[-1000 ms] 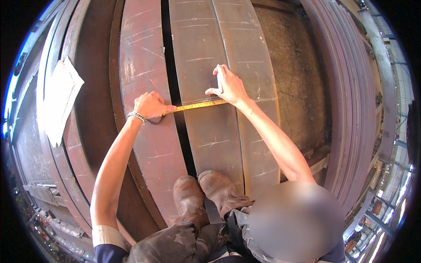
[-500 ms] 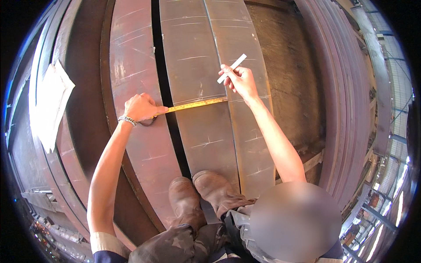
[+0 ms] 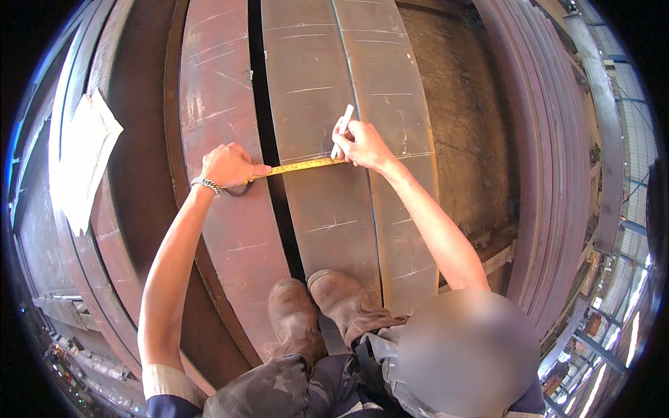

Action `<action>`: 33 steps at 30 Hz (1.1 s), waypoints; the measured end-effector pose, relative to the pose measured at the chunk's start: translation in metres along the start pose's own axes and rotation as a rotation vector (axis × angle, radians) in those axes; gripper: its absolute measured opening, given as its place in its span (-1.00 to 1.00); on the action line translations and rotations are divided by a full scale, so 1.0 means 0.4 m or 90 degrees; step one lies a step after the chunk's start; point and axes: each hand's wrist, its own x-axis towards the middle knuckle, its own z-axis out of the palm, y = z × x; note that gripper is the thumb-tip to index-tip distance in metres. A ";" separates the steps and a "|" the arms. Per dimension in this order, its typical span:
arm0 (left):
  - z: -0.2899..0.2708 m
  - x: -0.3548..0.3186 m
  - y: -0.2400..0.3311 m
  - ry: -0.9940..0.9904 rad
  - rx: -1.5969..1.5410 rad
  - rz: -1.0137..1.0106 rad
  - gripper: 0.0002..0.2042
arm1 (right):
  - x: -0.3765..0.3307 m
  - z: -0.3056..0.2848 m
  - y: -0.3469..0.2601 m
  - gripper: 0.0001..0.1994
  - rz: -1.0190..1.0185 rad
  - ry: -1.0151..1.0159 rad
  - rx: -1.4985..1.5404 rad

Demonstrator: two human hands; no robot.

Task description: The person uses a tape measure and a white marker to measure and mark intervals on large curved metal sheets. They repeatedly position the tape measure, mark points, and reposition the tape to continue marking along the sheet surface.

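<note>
The left hand (image 3: 226, 166) is pinning the yellow tape (image 3: 301, 166) flat, fingers curled on its case. The tape is lying across the gap between two rusty steel plates (image 3: 327, 209). The right hand (image 3: 366, 145) is grasping a white marker (image 3: 342, 129), tip touching the plate beside the tape's end

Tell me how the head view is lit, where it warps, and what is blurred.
Head view: daylight falls evenly on the rusty steel plates, brightest on the white paper sheets at left; fisheye bends the plate edges toward the black rim; a smeared patch sits at lower right; left hand, right hand, yellow tape measure and white marker look sharp.
</note>
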 end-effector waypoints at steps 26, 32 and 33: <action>0.007 0.004 0.006 0.021 0.024 0.010 -0.42 | 0.068 0.035 0.050 -0.76 -0.079 -0.010 -0.090; 0.015 0.009 -0.002 0.024 0.019 0.004 -0.41 | 0.045 0.047 0.036 -0.81 -0.137 0.009 -0.127; 0.013 0.010 0.000 0.020 0.018 0.006 -0.41 | 0.043 0.046 0.037 -0.81 -0.145 0.010 -0.130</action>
